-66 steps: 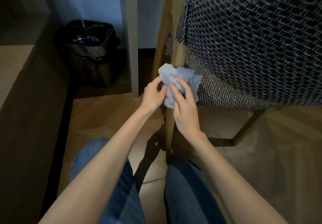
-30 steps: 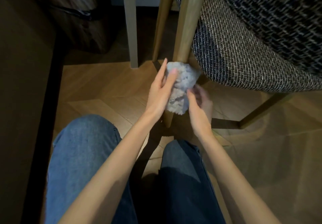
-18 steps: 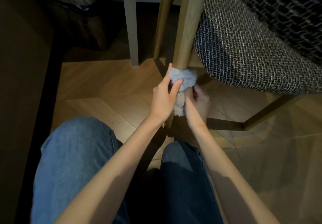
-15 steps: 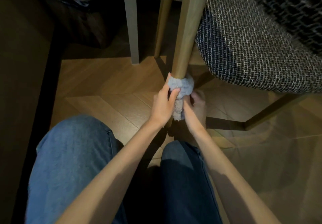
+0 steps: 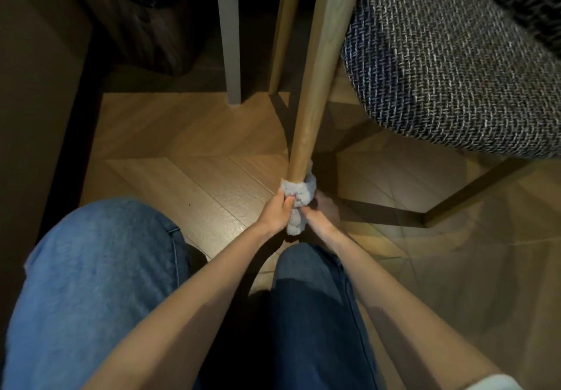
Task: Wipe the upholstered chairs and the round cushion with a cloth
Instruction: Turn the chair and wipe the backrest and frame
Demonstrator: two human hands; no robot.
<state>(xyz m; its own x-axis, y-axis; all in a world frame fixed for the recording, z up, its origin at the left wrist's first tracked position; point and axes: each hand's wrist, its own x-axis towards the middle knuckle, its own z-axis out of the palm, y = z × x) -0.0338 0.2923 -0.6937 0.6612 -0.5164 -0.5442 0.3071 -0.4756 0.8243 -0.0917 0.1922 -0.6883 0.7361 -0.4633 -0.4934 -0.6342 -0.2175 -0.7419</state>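
The cloth (image 5: 299, 195), pale and fluffy, is wrapped around the low end of 1 wooden chair leg (image 5: 315, 86), near the floor (image 5: 182, 146), with a loose tail hanging down between the wrists. The left hand (image 5: 274, 211) grips the cloth from the left, its fingers curled over the bunched fabric. The right hand (image 5: 322, 211) holds it from the right, in shadow and partly hidden behind the cloth, so how its fingers lie is hard to make out.

The leg slants up to the chair seat (image 5: 455, 70), covered in coarse black-and-white woven fabric, which fills the upper right and overhangs the floor beside the hands. Under the seat a second chair leg (image 5: 485, 189) runs down to the right, joined to a low wooden bar in shadow just beyond the right hand.

Behind the wrapped leg stand 2 more uprights close together: a thinner wooden leg (image 5: 283, 25) and a grey square table leg (image 5: 229, 34). Further left, against the wall, sits a dark bin (image 5: 145, 25) with a black liner. A dark panel (image 5: 36, 86) closes off the left side.

2 knees in blue jeans (image 5: 91, 268) fill the foreground, the forearms reaching out between and over them.
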